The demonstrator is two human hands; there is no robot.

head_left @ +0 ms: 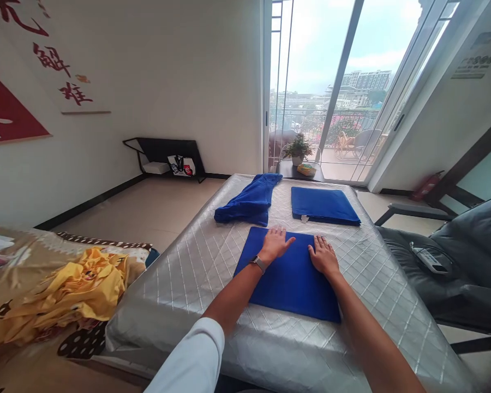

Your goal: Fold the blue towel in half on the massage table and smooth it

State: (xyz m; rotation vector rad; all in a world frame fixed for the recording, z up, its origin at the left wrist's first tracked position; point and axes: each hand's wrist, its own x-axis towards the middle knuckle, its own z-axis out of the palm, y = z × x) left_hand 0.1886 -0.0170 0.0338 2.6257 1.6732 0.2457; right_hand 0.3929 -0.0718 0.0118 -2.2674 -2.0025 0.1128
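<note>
A folded blue cloth (294, 284) lies flat on the silver quilted mattress (196, 284) in front of me. My left hand (275, 244) rests palm down on its upper left part, fingers stretched out and thumb apart. Near the cloth's upper right edge, my right hand (324, 255) also presses flat with its fingers extended. Neither hand grips anything. Farther back on the right is a neat stack of folded blue cloth (323, 203) with a small white tag. To its left, a crumpled blue cloth (249, 199) lies in a loose heap.
Left of the mattress, yellow fabric (92, 284) lies bunched on a patterned bed. A black chair (466, 262) holding a corded white device (429, 259) stands at the right. Behind the mattress, a small table (288, 170) carries a potted plant (298, 150), before glass doors.
</note>
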